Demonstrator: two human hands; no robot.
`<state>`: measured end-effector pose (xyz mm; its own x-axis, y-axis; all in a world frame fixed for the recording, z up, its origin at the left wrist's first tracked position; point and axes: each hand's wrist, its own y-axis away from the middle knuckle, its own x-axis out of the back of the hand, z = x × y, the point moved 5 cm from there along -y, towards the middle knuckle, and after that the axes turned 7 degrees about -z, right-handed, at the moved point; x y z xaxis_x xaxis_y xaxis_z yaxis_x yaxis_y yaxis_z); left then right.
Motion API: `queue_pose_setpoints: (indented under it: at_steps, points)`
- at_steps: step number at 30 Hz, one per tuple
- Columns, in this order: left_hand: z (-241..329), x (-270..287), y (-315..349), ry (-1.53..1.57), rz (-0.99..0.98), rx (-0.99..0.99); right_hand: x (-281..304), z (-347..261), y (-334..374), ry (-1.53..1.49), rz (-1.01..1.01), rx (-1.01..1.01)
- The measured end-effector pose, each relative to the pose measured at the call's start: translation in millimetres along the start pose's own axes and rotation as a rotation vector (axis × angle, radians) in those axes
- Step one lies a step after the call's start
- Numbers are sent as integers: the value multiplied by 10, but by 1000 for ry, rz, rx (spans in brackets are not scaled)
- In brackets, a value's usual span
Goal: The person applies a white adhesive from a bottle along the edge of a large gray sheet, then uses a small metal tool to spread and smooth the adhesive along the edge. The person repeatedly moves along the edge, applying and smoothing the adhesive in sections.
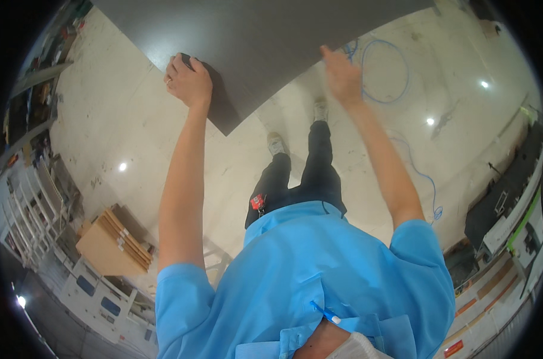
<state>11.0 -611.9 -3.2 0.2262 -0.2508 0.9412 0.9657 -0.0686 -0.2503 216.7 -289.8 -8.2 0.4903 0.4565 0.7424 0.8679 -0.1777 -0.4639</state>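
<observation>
A large dark grey panel (271,42) with a smooth sheen reaches away from me, one corner pointing toward my legs. My left hand (191,84) is closed at its left edge, fingers curled around a small black block-like object (188,60); its exact kind is hidden by the grip. A ring shows on one finger. At the right edge, my right hand (343,75) has a fingertip at the panel's rim. That hand is slightly smeared, and its other fingers are hard to make out.
A blue cable or hose (406,66) lies looped on the pale floor (128,131), trailing to the right. Stacked cardboard (113,242) and white frames (35,200) stand at the left. Dark and white equipment (505,191) lines the right side.
</observation>
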Motion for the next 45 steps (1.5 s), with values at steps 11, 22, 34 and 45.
queue_pose_setpoints:
  at_steps: [11, 22, 34, 45]
  points:
    - [-361, -60, -573, 74, -124, -364, -812, -1590, 526, -224, -385, -56]
    - [-251, 2, -590, 130, -106, -518, 273, 736, -153, 135, -35, -279]
    - [-183, 90, -578, 180, -111, -514, -751, -1600, 559, -29, -78, -63]
    - [-283, -32, -615, 163, -88, -569, -948, -2447, 800, -451, -296, -93]
